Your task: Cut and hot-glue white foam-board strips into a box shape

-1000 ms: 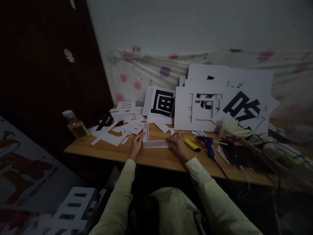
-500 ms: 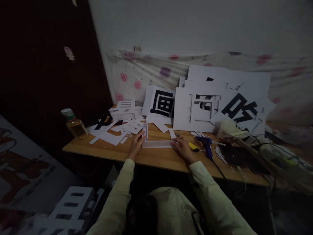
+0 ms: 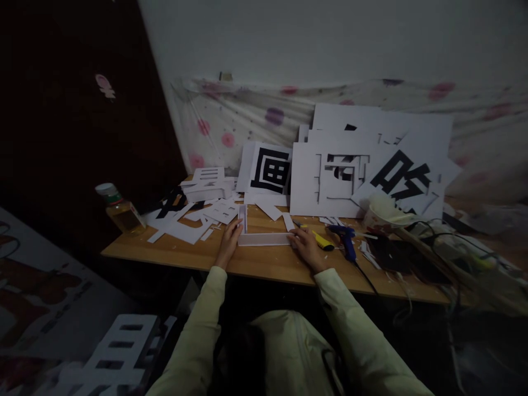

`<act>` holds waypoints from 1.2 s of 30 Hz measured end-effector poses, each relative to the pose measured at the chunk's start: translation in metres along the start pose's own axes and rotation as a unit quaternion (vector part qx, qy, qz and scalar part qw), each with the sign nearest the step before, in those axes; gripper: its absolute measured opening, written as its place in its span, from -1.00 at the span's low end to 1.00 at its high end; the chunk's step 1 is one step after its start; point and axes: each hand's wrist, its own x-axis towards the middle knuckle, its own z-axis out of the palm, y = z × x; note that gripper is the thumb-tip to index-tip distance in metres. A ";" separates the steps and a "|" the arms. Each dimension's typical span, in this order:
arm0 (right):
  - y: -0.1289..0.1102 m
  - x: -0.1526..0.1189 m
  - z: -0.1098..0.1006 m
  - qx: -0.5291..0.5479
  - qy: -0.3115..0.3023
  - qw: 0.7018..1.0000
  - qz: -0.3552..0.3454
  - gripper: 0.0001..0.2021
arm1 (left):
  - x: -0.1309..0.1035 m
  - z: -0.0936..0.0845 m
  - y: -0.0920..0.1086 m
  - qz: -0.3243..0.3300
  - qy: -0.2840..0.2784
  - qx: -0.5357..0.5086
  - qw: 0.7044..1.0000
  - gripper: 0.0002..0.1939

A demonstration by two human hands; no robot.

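Observation:
An L-shaped piece of white foam board [image 3: 264, 239] stands on its edge near the front of the table. At its left corner my left hand [image 3: 229, 241] grips it, fingers along the short upright arm. My right hand [image 3: 306, 245] holds the far right end of the long arm, with the fingertips bent over it. Just beyond the right hand lies a yellow utility knife [image 3: 323, 241]. A blue glue gun [image 3: 347, 239] rests on its side further right, its cord running off the front edge.
White cut-out sheets [image 3: 190, 228] and a built-up white character [image 3: 208, 188] cover the left back. Boards with black characters [image 3: 270, 170] lean against the wall. A bottle of yellow liquid [image 3: 124, 214] stands at the left edge; a bowl [image 3: 381, 217] and cables sit right.
The whole view has shifted slightly. Both hands keep their hold on the L-shaped white piece, which looks nearly unmoved on the table.

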 end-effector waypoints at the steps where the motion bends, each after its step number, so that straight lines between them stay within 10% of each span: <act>1: 0.000 0.000 0.000 0.001 0.000 1.000 0.000 -0.67 | 0.000 0.000 0.000 0.001 0.000 0.000 1.000 -0.61; 36: 0.010 -0.002 0.005 0.039 0.002 0.999 0.000 -0.63 | 0.001 0.001 -0.008 0.009 -0.001 0.003 1.000 -0.56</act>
